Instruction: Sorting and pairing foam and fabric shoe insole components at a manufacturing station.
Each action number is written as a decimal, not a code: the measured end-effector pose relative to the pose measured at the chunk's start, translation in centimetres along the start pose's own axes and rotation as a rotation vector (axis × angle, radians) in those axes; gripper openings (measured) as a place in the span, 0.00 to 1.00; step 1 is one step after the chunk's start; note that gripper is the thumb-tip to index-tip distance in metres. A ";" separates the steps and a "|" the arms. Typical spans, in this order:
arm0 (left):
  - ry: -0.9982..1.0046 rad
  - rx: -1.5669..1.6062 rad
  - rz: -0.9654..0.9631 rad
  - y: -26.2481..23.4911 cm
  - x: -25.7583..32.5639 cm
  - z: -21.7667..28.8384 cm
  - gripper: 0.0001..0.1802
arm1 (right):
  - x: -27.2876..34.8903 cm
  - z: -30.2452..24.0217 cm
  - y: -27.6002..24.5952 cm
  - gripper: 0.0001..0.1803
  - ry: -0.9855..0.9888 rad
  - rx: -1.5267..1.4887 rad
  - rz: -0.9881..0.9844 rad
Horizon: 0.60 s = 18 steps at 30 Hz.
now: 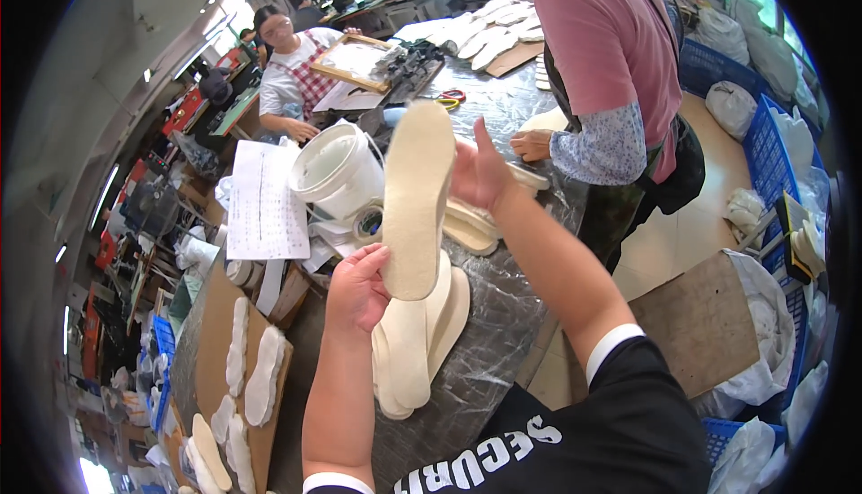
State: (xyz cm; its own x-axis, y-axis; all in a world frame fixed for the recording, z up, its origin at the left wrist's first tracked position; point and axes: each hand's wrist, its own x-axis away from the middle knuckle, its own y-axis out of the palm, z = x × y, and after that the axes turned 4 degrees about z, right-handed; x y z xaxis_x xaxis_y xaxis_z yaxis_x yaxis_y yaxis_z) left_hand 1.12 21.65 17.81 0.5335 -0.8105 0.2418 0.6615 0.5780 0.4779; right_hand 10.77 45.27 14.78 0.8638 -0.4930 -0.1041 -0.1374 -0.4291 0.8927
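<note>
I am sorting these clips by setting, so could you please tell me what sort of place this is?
Most likely a shoe insole workshop. The left hand and right hand hold up a cream insole over a stack of insoles on a plastic-covered worktable, with a white bucket beside it.

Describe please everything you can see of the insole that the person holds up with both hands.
The insole is a long, flat, cream-white piece with a fuzzy, felt-like face and rounded ends. It is held lengthwise above the plastic-covered table, narrower end up. The left hand pinches its lower end; the right hand supports its upper right edge. Below it lies a pile of similar insoles, which it does not seem to touch.
</note>
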 end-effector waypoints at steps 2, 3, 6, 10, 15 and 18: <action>-0.048 -0.036 -0.030 0.6 -2.5 -1.8 0.06 | 0.9 1.1 -2.9 0.49 -0.011 -0.172 -0.061; -0.070 -0.047 -0.001 0.9 -3.3 -2.5 0.06 | 1.1 1.1 -4.0 0.49 -0.015 -0.171 -0.052; -0.090 -0.089 0.063 1.7 -5.0 -4.6 0.06 | 1.9 0.4 -6.6 0.52 -0.031 -0.265 -0.071; -0.152 -0.093 0.046 2.6 -6.2 -6.6 0.06 | 3.0 -1.2 -8.4 0.51 -0.073 -0.199 0.048; -0.155 -0.125 0.040 2.5 -7.1 -7.9 0.07 | 3.3 -2.0 -9.5 0.51 -0.099 -0.237 0.092; -0.138 -0.130 0.030 2.7 -7.4 -8.5 0.08 | 3.7 -2.5 -9.7 0.50 -0.111 -0.265 0.097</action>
State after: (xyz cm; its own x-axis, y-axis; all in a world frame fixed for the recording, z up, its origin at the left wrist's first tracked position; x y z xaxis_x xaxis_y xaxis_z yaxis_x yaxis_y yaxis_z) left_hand 3.43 29.99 10.09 0.4828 -0.7926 0.3723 0.7135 0.6026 0.3576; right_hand 16.46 49.50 6.80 0.7924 -0.6082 -0.0470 -0.0728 -0.1708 0.9826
